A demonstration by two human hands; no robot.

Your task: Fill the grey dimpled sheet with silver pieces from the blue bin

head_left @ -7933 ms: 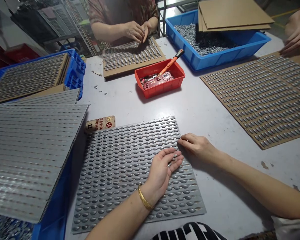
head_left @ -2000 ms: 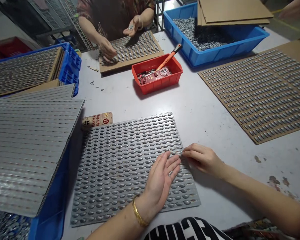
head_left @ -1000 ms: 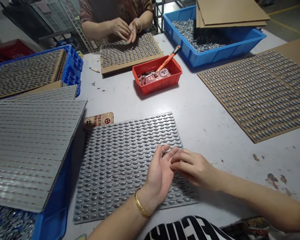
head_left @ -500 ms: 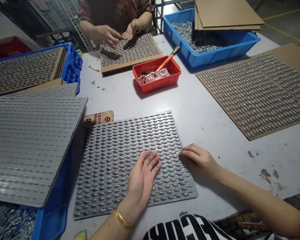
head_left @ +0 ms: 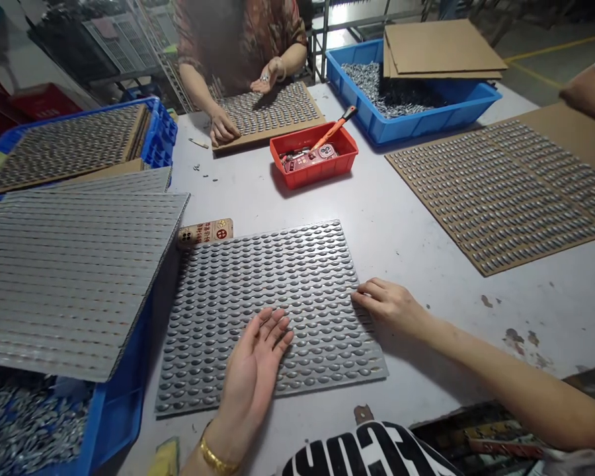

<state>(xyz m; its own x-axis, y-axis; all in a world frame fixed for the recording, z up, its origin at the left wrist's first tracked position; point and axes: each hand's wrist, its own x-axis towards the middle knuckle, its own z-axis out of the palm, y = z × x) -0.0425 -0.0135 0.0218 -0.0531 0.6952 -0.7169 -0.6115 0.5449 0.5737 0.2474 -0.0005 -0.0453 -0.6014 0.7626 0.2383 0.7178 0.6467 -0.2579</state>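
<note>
A grey board covered in rows of small oval silvery metal pieces lies in front of me. Over its lower middle, my left hand is palm up and open, its fingers slightly curled; I see nothing in the palm. At the board's right edge, my right hand has its fingertips pressed together against the outer pieces. What they pinch, if anything, is hidden. A patterned brown phone-shaped item touches the board's far left corner.
Grey boards overhang a blue crate of loose metal pieces at left. A red bin holds an orange-handled tool. Behind it stands a blue crate. Another filled board lies right. A co-worker's hand touches the far board.
My left hand has moved left over the board, still open. My right hand stays at the right edge. The co-worker's hand has lowered to their board, and another person's arm appears at far right.
</note>
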